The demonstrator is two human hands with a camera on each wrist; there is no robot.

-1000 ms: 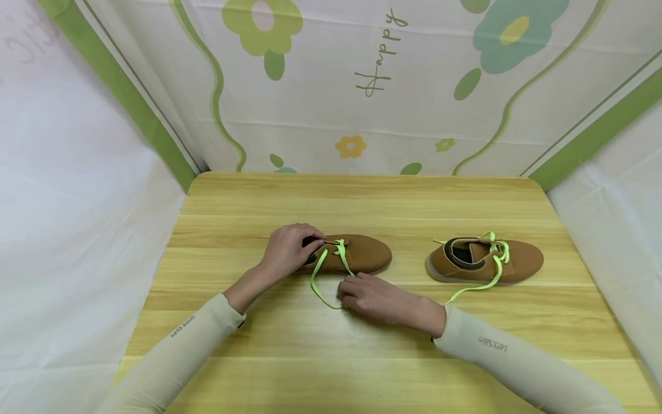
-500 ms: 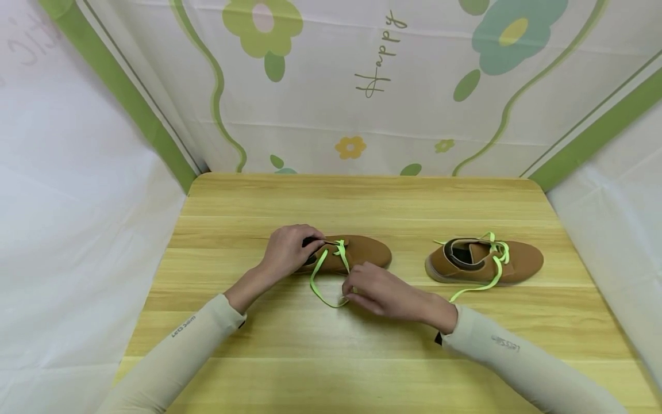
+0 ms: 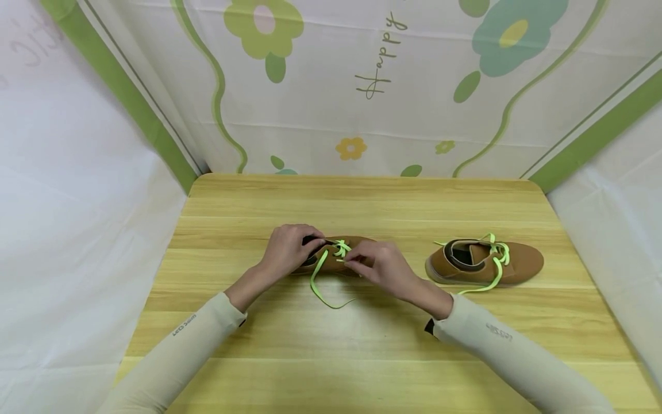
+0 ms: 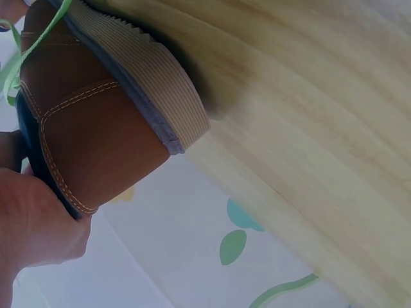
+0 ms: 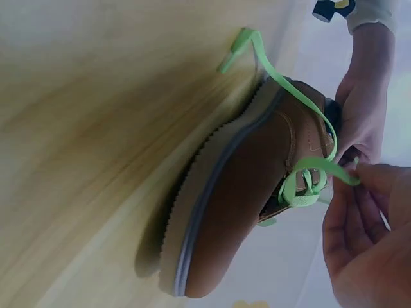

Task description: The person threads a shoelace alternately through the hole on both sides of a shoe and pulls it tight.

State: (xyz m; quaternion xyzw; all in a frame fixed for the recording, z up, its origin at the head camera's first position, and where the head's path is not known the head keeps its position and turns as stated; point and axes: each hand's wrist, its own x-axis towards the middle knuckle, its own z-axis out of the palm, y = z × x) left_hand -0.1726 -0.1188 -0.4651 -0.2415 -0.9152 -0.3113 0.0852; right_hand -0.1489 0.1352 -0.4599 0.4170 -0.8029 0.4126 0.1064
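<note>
A brown lace-up shoe stands on the wooden table, its toe to the right in the head view. My left hand reaches over its opening and pinches the tongue between thumb and fingers; the left wrist view shows the heel side of the shoe. Above the eyelets my right hand pinches a bright green shoelace near its tip, between thumb and forefinger. The other lace end hangs loose over the near side onto the table. My right hand hides part of the toe.
A second brown shoe with green laces stands to the right on the wooden table. Behind the table hangs a white cloth with printed flowers, and white cloth panels flank both sides.
My right hand has risen from the table beside the shoe to above the eyelets, bringing one lace end up. The other lace end now lies free. My left hand stays on the tongue.
</note>
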